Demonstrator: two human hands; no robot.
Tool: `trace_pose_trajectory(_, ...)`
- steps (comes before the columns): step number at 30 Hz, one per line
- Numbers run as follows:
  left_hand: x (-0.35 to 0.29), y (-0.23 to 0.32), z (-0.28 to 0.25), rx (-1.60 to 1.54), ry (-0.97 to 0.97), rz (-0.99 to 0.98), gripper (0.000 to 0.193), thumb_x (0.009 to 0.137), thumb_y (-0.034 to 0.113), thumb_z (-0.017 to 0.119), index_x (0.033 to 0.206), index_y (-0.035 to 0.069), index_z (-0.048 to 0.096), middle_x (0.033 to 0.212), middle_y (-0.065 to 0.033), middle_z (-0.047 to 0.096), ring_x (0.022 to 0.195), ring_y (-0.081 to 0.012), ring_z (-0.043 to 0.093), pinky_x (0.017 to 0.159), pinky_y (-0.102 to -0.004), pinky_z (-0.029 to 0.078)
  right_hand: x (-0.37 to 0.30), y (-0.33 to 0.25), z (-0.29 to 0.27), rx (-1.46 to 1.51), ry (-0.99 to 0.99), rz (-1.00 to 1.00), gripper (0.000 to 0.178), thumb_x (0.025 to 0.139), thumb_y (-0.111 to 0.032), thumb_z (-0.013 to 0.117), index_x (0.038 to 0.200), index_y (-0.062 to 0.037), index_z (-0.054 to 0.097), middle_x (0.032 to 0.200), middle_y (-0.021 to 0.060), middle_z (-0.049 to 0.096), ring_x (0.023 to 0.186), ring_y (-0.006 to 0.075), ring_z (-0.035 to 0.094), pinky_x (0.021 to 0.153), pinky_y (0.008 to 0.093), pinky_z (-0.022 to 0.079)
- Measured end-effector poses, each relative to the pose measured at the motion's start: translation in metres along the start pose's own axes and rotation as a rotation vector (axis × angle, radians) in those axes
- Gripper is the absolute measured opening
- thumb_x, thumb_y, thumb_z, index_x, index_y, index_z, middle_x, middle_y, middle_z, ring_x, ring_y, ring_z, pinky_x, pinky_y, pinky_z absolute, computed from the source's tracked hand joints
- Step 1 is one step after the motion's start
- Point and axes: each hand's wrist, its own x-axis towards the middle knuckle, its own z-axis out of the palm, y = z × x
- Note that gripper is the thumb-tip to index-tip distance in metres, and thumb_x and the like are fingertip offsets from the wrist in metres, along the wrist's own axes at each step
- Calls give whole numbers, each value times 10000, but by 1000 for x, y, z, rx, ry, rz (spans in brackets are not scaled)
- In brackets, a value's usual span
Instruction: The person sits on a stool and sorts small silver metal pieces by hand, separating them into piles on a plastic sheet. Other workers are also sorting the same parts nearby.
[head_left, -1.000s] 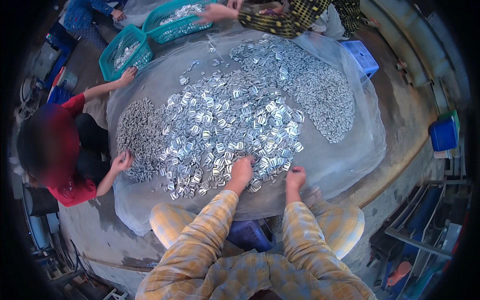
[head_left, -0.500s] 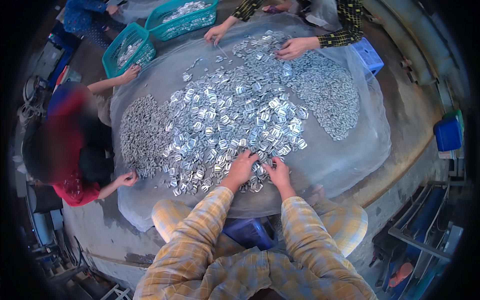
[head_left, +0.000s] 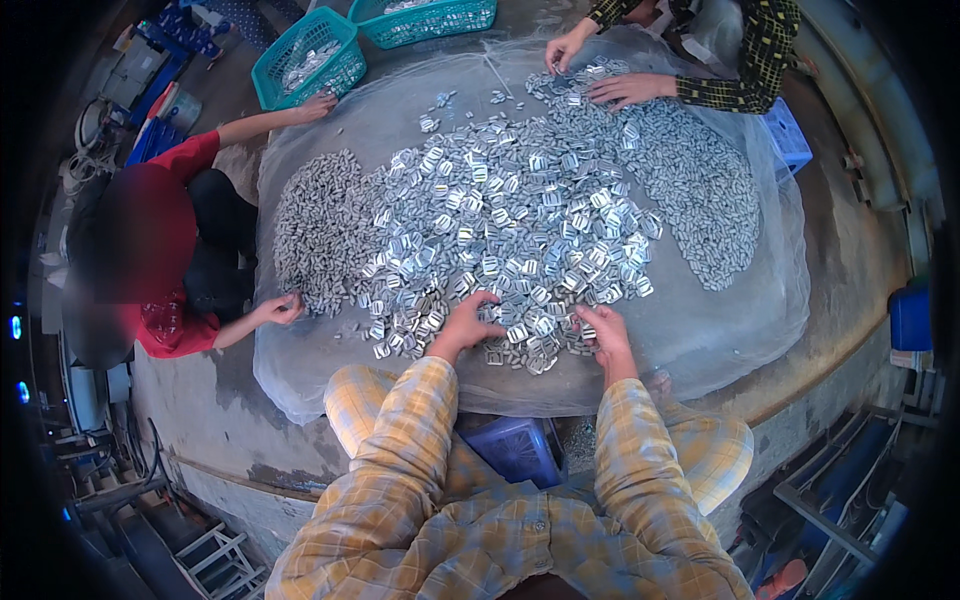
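A heap of shiny silver metal buckles [head_left: 510, 235] lies on a translucent plastic sheet [head_left: 700, 330]. My left hand [head_left: 467, 325] rests at the heap's near edge, fingers curved and thumb spread apart, with no piece seen in its grasp. Across a small cluster of buckles [head_left: 535, 335], my right hand [head_left: 607, 330] touches the heap's near right edge. Its fingers are bent but look apart, and loose pieces lie beside the fingertips.
Small grey metal pieces [head_left: 325, 230] form a pile at left, and another grey pile [head_left: 700, 210] lies at right. A red-sleeved person [head_left: 185, 260] sits at left; another person's hands [head_left: 630, 90] work at the far side. Teal baskets [head_left: 310, 65] stand beyond. A blue stool [head_left: 520, 450] is below me.
My hands have moved apart, the right one shifting outward. The far person's left-side hand has come in to the pile. The whole view has shifted a little.
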Motion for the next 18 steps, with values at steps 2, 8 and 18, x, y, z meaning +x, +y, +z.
trace_pose_trajectory(2,-7,23,9,114,41,79,698,514,138,808,1144,108,509,1103,-158,536,1054,-291,502,898,-350,404,0,5,-1,57,-1,-17,201,736,-223,683,822,-76,577,797,24,619,546,80,544,387,210,303)
trace_pose_trajectory(8,-19,45,30,455,53,8,907,435,216,847,1233,175,419,1120,-171,436,984,-356,513,780,-417,467,4,21,36,-897,42,-687,377,719,-251,683,1038,-134,519,867,140,597,814,281,601,598,368,468)
trace_pose_trajectory(18,-4,12,39,109,140,55,380,549,126,805,856,71,587,943,-110,548,792,-258,593,635,-351,494,9,37,40,-712,94,-414,286,670,-190,708,885,-92,547,916,86,581,828,247,596,614,367,450)
